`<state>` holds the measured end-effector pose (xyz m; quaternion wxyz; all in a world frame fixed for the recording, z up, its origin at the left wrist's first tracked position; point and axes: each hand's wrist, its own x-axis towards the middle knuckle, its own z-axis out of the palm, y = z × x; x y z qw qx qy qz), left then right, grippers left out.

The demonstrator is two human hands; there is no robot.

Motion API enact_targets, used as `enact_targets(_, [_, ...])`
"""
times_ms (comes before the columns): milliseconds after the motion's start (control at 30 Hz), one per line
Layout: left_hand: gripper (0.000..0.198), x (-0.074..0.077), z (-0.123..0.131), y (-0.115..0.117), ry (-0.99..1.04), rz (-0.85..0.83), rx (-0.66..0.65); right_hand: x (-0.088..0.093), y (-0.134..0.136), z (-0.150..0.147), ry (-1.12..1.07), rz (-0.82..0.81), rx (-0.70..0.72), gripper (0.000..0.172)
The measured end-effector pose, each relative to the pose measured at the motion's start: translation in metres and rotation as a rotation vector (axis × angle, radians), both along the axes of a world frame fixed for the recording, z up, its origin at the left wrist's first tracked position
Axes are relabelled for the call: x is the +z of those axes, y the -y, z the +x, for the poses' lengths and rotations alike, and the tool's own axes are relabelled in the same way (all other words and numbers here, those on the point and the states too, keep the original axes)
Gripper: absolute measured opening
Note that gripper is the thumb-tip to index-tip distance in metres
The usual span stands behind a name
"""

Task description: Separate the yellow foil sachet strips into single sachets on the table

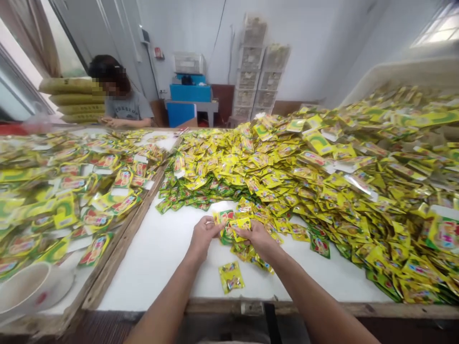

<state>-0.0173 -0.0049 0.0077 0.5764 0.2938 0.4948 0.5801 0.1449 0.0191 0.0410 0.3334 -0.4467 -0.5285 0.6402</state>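
My left hand [202,235] pinches a small green and yellow printed carton [225,234] with its white flap raised at the top. Fingers of my right hand [261,240] close on a yellow sachet [241,223], which overlaps the carton's right side. Both are held just above the white tabletop [161,267]. Below them lies a single yellow sachet [231,277], apart from the others. A few more sachets are partly hidden beneath my right hand. Beyond my hands rises a large heap of yellow and green sachets [272,167].
Cartons [96,217] cover the table section to the left, past a wooden divider strip [132,229]. A white bowl [27,289] stands at the lower left. Another person [125,102] sits across the table. Stacked crates [247,71] stand at the back wall.
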Motion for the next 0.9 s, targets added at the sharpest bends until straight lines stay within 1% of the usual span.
enact_targets(67, [0.045,-0.003,-0.010,0.007,-0.092,-0.027,-0.010,0.000,0.003,-0.004,0.111,0.096,-0.109,0.034])
enact_targets(133, [0.042,-0.007,-0.020,0.015,-0.189,-0.022,-0.072,0.005,-0.003,-0.004,0.244,0.242,-0.223,0.032])
enact_targets(167, [0.041,-0.008,-0.023,0.019,-0.220,-0.010,-0.107,0.009,-0.007,-0.004,0.298,0.314,-0.235,0.030])
enact_targets(200, [0.039,-0.009,-0.026,0.022,-0.237,0.006,-0.134,0.013,-0.012,-0.004,0.339,0.382,-0.201,0.029])
enact_targets(267, [0.038,-0.009,-0.028,0.027,-0.237,0.039,-0.152,0.019,-0.020,-0.006,0.411,0.478,-0.032,0.025])
enact_targets(333, [0.037,-0.007,-0.028,0.032,-0.224,0.057,-0.146,0.022,-0.025,-0.007,0.507,0.506,0.137,0.021])
enact_targets(367, [0.038,-0.007,-0.028,0.034,-0.215,0.058,-0.147,0.022,-0.027,-0.008,0.551,0.510,0.198,0.020])
enact_targets(433, [0.038,-0.005,-0.027,0.037,-0.195,0.055,-0.172,0.024,-0.029,-0.008,0.607,0.535,0.280,0.017])
enact_targets(500, [0.039,-0.004,-0.027,0.039,-0.185,0.053,-0.201,0.028,-0.029,-0.008,0.617,0.584,0.346,0.013])
enact_targets(567, [0.040,-0.004,-0.027,0.040,-0.175,0.051,-0.216,0.032,-0.030,-0.010,0.610,0.606,0.383,0.013])
enact_targets(600, [0.040,-0.004,-0.026,0.039,-0.166,0.052,-0.213,0.033,-0.029,-0.012,0.597,0.602,0.380,0.013])
enact_targets(667, [0.040,-0.004,-0.023,0.038,-0.135,0.062,-0.190,0.032,-0.027,-0.016,0.551,0.597,0.320,0.012])
enact_targets(767, [0.043,-0.006,-0.017,0.036,-0.076,0.075,-0.153,0.021,-0.021,-0.024,0.456,0.641,0.171,0.010])
enact_targets(800, [0.044,-0.007,-0.015,0.036,-0.058,0.065,-0.145,0.016,-0.018,-0.025,0.436,0.651,0.144,0.011])
enact_targets(833, [0.044,-0.008,-0.014,0.036,-0.041,0.046,-0.141,0.013,-0.016,-0.025,0.421,0.654,0.140,0.013])
enact_targets(900, [0.043,-0.008,-0.014,0.037,-0.012,-0.002,-0.153,0.009,-0.013,-0.023,0.401,0.640,0.179,0.018])
